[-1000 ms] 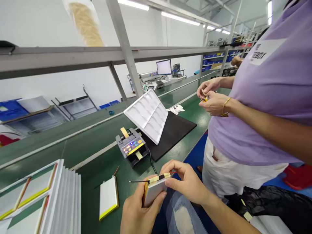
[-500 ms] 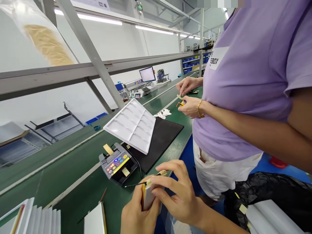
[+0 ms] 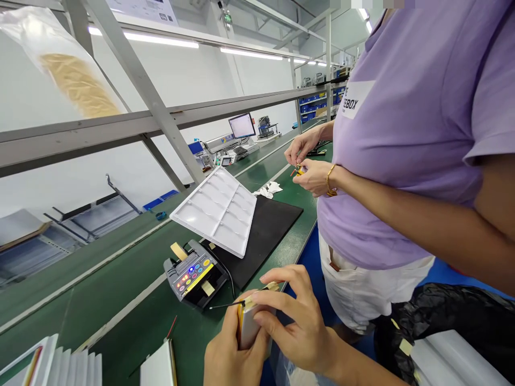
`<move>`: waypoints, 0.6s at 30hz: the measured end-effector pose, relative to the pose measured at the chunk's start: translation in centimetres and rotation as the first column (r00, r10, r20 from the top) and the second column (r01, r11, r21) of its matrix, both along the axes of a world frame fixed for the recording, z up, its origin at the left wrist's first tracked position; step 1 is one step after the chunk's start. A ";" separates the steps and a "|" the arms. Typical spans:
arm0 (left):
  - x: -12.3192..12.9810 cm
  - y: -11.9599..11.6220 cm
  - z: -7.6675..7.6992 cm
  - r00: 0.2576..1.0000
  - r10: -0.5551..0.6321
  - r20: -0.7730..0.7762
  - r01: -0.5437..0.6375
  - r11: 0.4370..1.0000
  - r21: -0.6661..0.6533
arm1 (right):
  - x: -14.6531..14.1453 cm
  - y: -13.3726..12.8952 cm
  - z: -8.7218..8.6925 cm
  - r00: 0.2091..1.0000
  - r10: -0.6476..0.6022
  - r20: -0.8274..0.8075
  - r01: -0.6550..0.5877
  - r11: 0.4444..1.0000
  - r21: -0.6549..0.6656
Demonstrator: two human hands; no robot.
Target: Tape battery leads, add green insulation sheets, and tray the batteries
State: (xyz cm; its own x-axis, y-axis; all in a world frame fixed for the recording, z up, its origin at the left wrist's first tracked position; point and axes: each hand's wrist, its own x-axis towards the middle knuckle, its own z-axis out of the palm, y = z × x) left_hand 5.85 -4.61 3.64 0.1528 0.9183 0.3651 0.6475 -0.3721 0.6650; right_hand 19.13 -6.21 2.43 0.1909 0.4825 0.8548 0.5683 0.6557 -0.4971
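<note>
My left hand (image 3: pixel 233 354) is closed around a silvery-white pouch battery (image 3: pixel 248 328) with a yellow-orange edge, tilted upright near the bench's front edge. A thin black wire (image 3: pixel 223 306) sticks out to the left from its top. At that top end my right hand (image 3: pixel 301 321) presses a piece of pale yellow tape (image 3: pixel 272 286) with its thumb and fingers; they partly hide how far the tape is stuck down. On the bench to the left lies another pouch battery (image 3: pixel 157 366) with a red and a black wire.
A tape dispenser (image 3: pixel 193 274) with lit buttons stands ahead, tape sticking from it. Behind it a white compartment tray (image 3: pixel 215 212) leans over a black mat (image 3: pixel 273 228). White dividers (image 3: pixel 76 364) stand lower left. A co-worker (image 3: pixel 402 139) at right handles a battery; a black bag (image 3: pixel 446 305) is below.
My hands keep their hold on the battery and tape, with barely any finger movement; they sit slightly further right in view. The co-worker's upper hand has come down to the battery held there.
</note>
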 end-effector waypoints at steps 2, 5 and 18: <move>0.2 -0.1 0.1 1.000 -0.001 0.021 0.002 1.000 -0.018 | 0.0 0.0 0.0 1.000 -0.008 -0.001 0.008 1.000 -0.003; 0.4 -0.4 0.2 0.998 -0.010 0.060 0.012 0.999 -0.034 | 0.0 -0.1 0.0 1.000 -0.017 0.003 0.017 1.000 0.003; -1.2 0.0 -1.0 0.998 -0.022 -0.065 0.026 0.998 0.061 | -0.2 0.0 0.1 0.999 0.023 -0.022 -0.024 0.998 -0.065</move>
State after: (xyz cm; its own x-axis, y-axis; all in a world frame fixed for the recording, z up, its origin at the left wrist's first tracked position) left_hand 4.66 -4.62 2.68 0.2000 0.8901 0.4095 0.6787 -0.4273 0.5973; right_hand 18.97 -6.25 2.56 0.1966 0.5415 0.8174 0.5417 0.6348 -0.5509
